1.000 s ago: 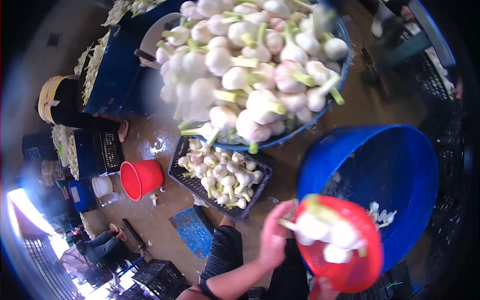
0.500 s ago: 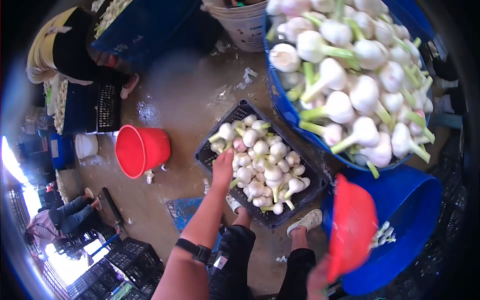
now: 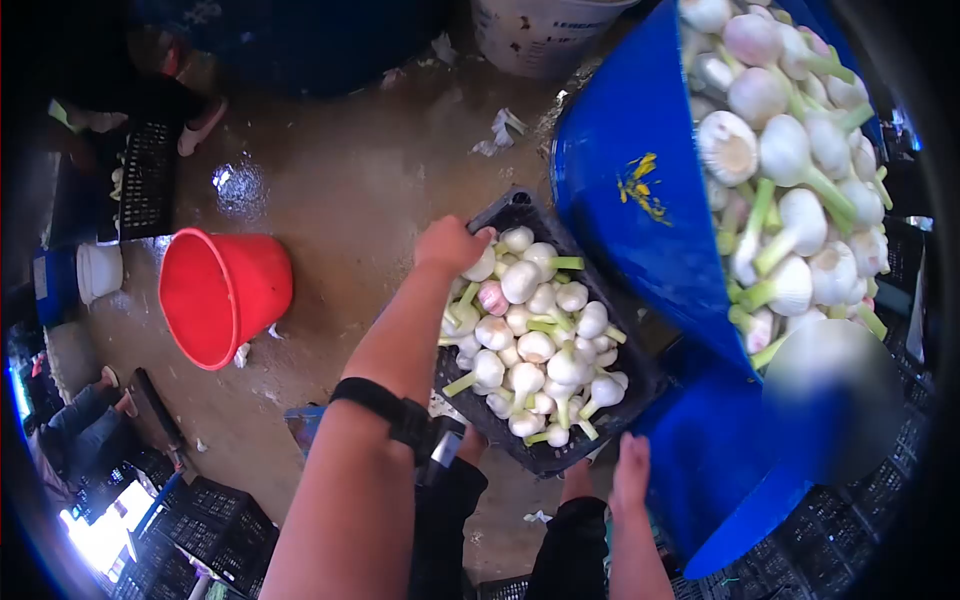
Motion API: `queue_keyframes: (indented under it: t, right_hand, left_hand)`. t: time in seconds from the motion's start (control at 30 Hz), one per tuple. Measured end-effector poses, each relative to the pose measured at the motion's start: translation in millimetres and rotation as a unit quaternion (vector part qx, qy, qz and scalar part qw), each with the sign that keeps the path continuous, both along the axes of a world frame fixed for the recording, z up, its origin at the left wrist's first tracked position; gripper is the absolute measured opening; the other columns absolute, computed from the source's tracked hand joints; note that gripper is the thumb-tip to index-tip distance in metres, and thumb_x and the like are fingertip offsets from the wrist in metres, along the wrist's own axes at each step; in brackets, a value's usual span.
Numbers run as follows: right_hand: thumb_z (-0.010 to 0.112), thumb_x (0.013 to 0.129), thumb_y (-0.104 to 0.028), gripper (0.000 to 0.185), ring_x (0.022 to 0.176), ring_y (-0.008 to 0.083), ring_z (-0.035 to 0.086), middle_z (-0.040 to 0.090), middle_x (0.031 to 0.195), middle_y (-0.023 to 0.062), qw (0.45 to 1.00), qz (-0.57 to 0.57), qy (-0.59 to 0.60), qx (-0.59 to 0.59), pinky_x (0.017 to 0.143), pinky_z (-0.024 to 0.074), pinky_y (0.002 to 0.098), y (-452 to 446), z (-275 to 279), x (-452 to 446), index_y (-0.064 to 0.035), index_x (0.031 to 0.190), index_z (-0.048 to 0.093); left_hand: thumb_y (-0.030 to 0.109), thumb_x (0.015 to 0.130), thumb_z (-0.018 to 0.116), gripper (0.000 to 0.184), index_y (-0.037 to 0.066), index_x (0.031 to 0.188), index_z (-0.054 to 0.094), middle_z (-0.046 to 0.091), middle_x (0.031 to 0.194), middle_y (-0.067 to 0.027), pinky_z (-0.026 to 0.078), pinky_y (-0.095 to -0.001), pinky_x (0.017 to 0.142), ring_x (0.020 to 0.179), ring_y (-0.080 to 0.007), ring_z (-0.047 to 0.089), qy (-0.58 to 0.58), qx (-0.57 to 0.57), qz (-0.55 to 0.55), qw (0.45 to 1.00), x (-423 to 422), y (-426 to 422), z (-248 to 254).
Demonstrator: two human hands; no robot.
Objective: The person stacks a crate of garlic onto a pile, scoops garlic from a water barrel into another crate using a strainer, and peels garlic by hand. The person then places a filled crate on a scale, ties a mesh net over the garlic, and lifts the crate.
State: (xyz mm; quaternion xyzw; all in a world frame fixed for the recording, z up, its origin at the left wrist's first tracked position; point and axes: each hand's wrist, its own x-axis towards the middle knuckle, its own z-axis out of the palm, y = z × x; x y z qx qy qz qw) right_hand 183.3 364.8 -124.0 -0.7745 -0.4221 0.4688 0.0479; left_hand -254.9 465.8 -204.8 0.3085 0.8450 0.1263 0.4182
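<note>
While the left hand [image 3: 452, 246] clasps the far-left rim of the garlic crate [image 3: 548, 464], left of the heaped blue tub [image 3: 635, 215], the right hand [image 3: 630, 472], open and empty beside the near-right corner, needs equally firm rim hold, keeping bulbs [image 3: 568, 368] level.

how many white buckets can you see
2: a large bucket cut off by the top edge, and a small bucket at the far left, beyond the red bucket. More may be hidden in the dark edges.
</note>
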Motion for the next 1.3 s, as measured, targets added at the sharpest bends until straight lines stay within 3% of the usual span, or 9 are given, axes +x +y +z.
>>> queue_keyframes:
  t: [0.1, 0.17, 0.37, 0.63, 0.73, 0.9, 0.97, 1.1, 1.3]
  right_hand:
    - [0.053, 0.088, -0.043, 0.048, 0.096, 0.0242, 0.051, 0.054, 0.108, 0.0107, 0.956, -0.254, -0.144, 0.003, 0.084, 0.0417, 0.0371, 16.5, -75.8, -39.4, -0.0002, 0.109, 0.050]
    - [0.051, 0.086, -0.053, 0.045, 0.076, 0.0180, 0.052, 0.052, 0.084, 0.0036, 0.908, -0.396, 0.129, -0.040, 0.064, 0.0457, 0.0329, 16.8, -72.9, -46.8, -0.0082, 0.092, 0.050]
    - [0.047, 0.088, -0.054, 0.043, 0.062, 0.0129, 0.048, 0.048, 0.069, -0.0014, 0.937, -0.328, 0.111, -0.043, 0.059, 0.0442, 0.0288, 15.6, -94.4, -9.9, -0.0116, 0.082, 0.050]
    - [0.043, 0.095, -0.036, 0.038, 0.057, 0.0108, 0.046, 0.050, 0.064, 0.0011, 0.982, 0.178, 0.010, 0.056, 0.052, 0.0373, 0.0265, 62.0, 68.3, -168.2, -0.0048, 0.076, 0.052]
    - [0.043, 0.095, -0.034, 0.040, 0.055, 0.0124, 0.045, 0.050, 0.061, 0.0033, 0.892, 0.439, 0.080, 0.067, 0.051, 0.0365, 0.0282, 36.1, 105.5, -304.2, -0.0027, 0.072, 0.052]
    - [0.039, 0.091, -0.040, 0.046, 0.076, 0.0397, 0.057, 0.060, 0.084, 0.0229, 0.562, 0.801, -0.029, 0.203, 0.067, 0.0435, 0.0456, -102.0, 116.6, -457.6, 0.0003, 0.086, 0.061]
    - [0.036, 0.089, -0.048, 0.053, 0.087, 0.0416, 0.056, 0.061, 0.089, 0.0236, 0.508, 0.850, -0.059, 0.125, 0.074, 0.0430, 0.0478, -193.1, 132.6, -503.5, -0.0027, 0.087, 0.063]
    - [0.037, 0.087, -0.056, 0.057, 0.090, 0.0377, 0.059, 0.063, 0.092, 0.0209, 0.298, 0.947, -0.020, 0.121, 0.077, 0.0454, 0.0453, -342.7, 88.3, -536.3, -0.0055, 0.090, 0.065]
    - [0.036, 0.087, -0.059, 0.064, 0.095, 0.0364, 0.059, 0.062, 0.100, 0.0202, 0.100, 0.989, 0.006, 0.105, 0.082, 0.0462, 0.0441, -501.7, 45.2, -516.0, -0.0026, 0.096, 0.065]
  left_hand:
    - [0.055, 0.079, 0.055, 0.053, 0.006, 0.095, 0.066, 0.065, 0.090, -0.0169, 0.048, -0.0410, 0.078, 0.088, -0.0330, 0.062, 0.072, -0.027, 0.002, 0.997, 11.6, -2.8, -1.5]
    - [0.060, 0.076, 0.055, 0.057, 0.005, 0.086, 0.067, 0.065, 0.089, -0.0174, 0.049, -0.0414, 0.075, 0.087, -0.0323, 0.062, 0.090, -0.027, 0.029, 0.995, 13.2, -10.7, -8.3]
    - [0.048, 0.075, 0.065, 0.048, 0.002, 0.088, 0.065, 0.064, 0.091, -0.0182, 0.049, -0.0412, 0.075, 0.087, -0.0348, 0.061, 0.050, 0.028, 0.133, 0.989, -2.3, -56.6, 10.8]
    - [0.041, 0.073, 0.070, 0.045, -0.002, 0.079, 0.060, 0.060, 0.079, -0.0244, 0.045, -0.0439, 0.066, 0.078, -0.0433, 0.056, 0.099, -0.001, 0.509, 0.855, 19.4, -345.8, 137.8]
    - [0.028, 0.079, 0.067, 0.037, -0.008, 0.087, 0.061, 0.064, 0.074, -0.0157, 0.046, -0.0340, 0.063, 0.067, -0.0141, 0.054, 0.049, 0.031, 0.789, 0.611, 97.7, -467.1, 157.9]
    - [0.035, 0.086, 0.059, 0.042, -0.006, 0.095, 0.059, 0.062, 0.085, -0.0083, 0.045, -0.0324, 0.066, 0.074, -0.0151, 0.055, 0.022, 0.007, 0.949, 0.314, 211.0, -530.8, 153.0]
    - [0.039, 0.087, 0.058, 0.049, -0.009, 0.099, 0.055, 0.061, 0.087, -0.0119, 0.046, -0.0330, 0.068, 0.076, -0.0173, 0.056, 0.010, 0.004, 0.986, 0.169, 239.9, -542.7, 145.2]
    - [0.049, 0.085, 0.055, 0.070, -0.011, 0.119, 0.041, 0.054, 0.114, -0.0198, 0.047, -0.0397, 0.081, 0.098, -0.0268, 0.056, -0.058, -0.010, 0.998, 0.010, 273.2, -552.7, 145.5]
    - [0.053, 0.084, 0.054, 0.075, -0.007, 0.127, 0.038, 0.048, 0.125, -0.0177, 0.046, -0.0416, 0.086, 0.105, -0.0280, 0.054, -0.048, 0.111, 0.966, -0.229, 352.9, -507.4, 64.7]
